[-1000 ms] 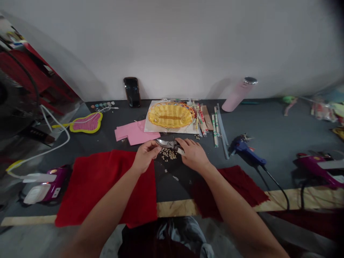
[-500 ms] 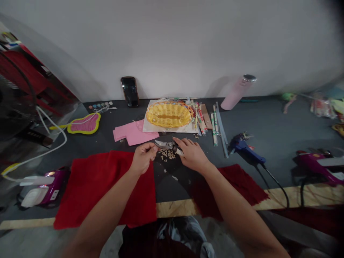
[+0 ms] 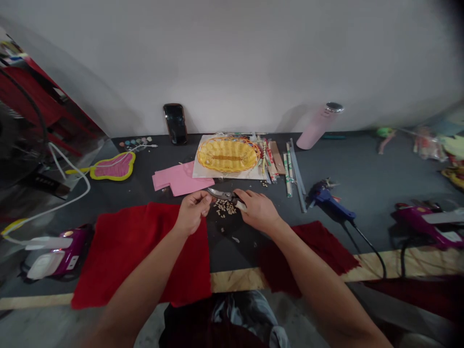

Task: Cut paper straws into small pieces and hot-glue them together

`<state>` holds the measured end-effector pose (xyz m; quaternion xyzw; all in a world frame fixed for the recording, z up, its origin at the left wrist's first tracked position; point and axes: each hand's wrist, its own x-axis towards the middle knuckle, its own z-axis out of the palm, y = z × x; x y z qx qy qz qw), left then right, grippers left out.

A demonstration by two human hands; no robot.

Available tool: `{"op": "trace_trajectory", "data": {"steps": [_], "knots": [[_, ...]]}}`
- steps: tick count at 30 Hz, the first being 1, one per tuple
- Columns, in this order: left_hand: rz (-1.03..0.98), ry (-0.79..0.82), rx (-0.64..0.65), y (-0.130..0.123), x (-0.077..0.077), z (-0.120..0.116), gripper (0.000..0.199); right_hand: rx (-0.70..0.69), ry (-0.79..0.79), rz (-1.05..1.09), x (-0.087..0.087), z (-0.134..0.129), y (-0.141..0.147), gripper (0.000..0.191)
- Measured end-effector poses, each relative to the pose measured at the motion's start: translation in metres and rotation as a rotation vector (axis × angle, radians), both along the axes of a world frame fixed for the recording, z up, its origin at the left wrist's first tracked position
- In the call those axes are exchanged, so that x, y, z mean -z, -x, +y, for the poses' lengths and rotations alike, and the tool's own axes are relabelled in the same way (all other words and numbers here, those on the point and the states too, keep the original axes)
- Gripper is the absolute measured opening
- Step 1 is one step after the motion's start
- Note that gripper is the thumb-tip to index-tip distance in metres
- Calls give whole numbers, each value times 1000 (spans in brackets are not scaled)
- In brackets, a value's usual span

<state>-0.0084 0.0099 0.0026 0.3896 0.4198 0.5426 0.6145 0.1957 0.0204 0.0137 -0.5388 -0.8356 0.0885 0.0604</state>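
Note:
My right hand [image 3: 259, 209] is wrapped round the light handles of a pair of pruning shears [image 3: 224, 195], whose blades point left. The blade tips meet the fingertips of my left hand [image 3: 194, 212], which are pinched together; what they hold is too small to make out. Several small beige pieces [image 3: 225, 208] lie scattered on the dark table just below the shears. A yellow wicker basket [image 3: 228, 154] sits behind my hands on a white sheet, and pink paper [image 3: 184, 179] lies to its left.
Red cloth [image 3: 141, 251] lies under my left forearm, darker red cloth [image 3: 322, 246] by my right. A blue glue gun [image 3: 331, 202] and pink bottle [image 3: 319, 126] are at right. A phone [image 3: 175, 123] leans on the wall. Wrapped sticks [image 3: 288, 174] lie beside the basket.
My right fingers have drawn in closer round the handles, and the shears' blades look nearer together. My left hand stays in nearly the same place.

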Motion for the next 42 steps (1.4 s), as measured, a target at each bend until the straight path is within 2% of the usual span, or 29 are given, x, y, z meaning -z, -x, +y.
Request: {"op": "trace_trajectory", "data": {"steps": [4,9,13,22,29,37,42], "knots": [[67,-26,-16,0,3,1,23,42,-26,-11,1,-1,2,49],[137,-15,-63,-1,3,0,21,17,-56,-15,4,2,1,56],[114,-18,-48,-1,1,0,21,-33,-31,-12,5,5,-3,61],[18,67,50,5,3,2,22,-74,-25,20,6,6,-8,59],[-56,95,74,4,-6,0,24,-74,18,15,1,5,-5,51],[68,-3,-24,3,6,3,23,6,-9,-20,3,0,0,49],[180,-31,-77,3,4,3,21,28,-77,-27,5,3,0,54]]}}
